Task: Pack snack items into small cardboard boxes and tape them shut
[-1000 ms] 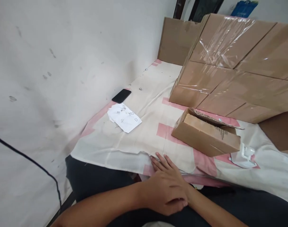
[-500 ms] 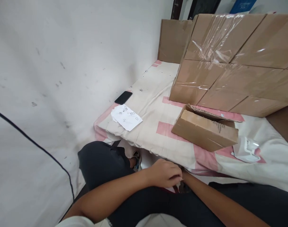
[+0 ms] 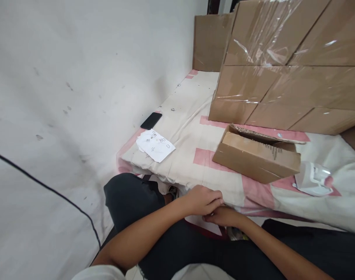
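Observation:
Both hands meet above my lap, by the near edge of the cloth-covered surface (image 3: 224,182). My left hand (image 3: 203,200) is closed, its fingers curled together and touching my right hand (image 3: 225,216). The right hand is closed too, with bent fingers tucked partly beneath the left. Whatever lies between the fingers, if anything, is hidden. Just below the hands a white and red item (image 3: 205,224) shows between my legs; its kind cannot be made out.
An open cardboard box (image 3: 253,159) sits on the cloth, beside a clear and white plastic item (image 3: 313,179). Plastic-wrapped cartons (image 3: 282,85) stand behind. Drawn-on papers (image 3: 157,146) and a black phone (image 3: 151,121) lie near the wall (image 3: 78,77). A black cable (image 3: 49,188) hangs at left.
My right hand has risen into fuller view from beneath the left, and the left has shifted slightly up. The camera view has tilted a little downward.

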